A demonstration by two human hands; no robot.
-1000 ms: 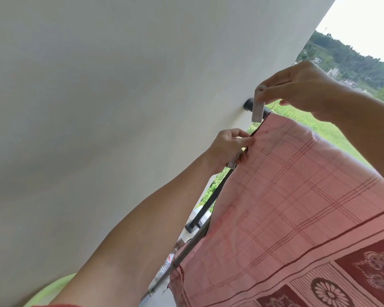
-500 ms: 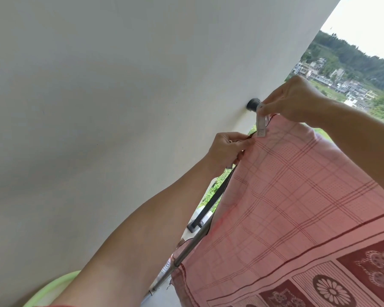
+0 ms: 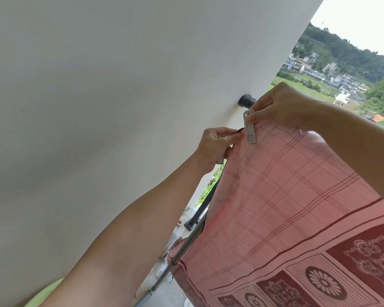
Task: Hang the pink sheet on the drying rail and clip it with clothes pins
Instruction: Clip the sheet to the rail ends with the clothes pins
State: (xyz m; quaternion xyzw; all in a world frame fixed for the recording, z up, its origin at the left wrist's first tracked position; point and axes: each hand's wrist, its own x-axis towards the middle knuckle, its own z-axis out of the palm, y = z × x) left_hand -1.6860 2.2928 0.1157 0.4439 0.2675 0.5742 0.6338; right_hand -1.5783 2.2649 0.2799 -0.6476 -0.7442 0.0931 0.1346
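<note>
The pink checked sheet (image 3: 293,196) with dark red flower panels hangs over the drying rail, which it hides except for the black end fitting (image 3: 247,101) at the wall. My right hand (image 3: 279,107) pinches a white clothes pin (image 3: 249,127) whose lower end sits over the sheet's top edge near its left corner. My left hand (image 3: 217,144) grips that top corner of the sheet just left of the pin. Something small and pale sticks out under its fingers.
A white wall (image 3: 120,107) fills the left and top. Below the sheet runs a metal railing bar (image 3: 186,244) with a black post (image 3: 205,204). A green rim (image 3: 47,293) shows at the bottom left. Fields and houses lie beyond.
My right hand has brought the clothes pin down from above the rail onto the sheet's top edge. My left hand has kept its hold on the corner.
</note>
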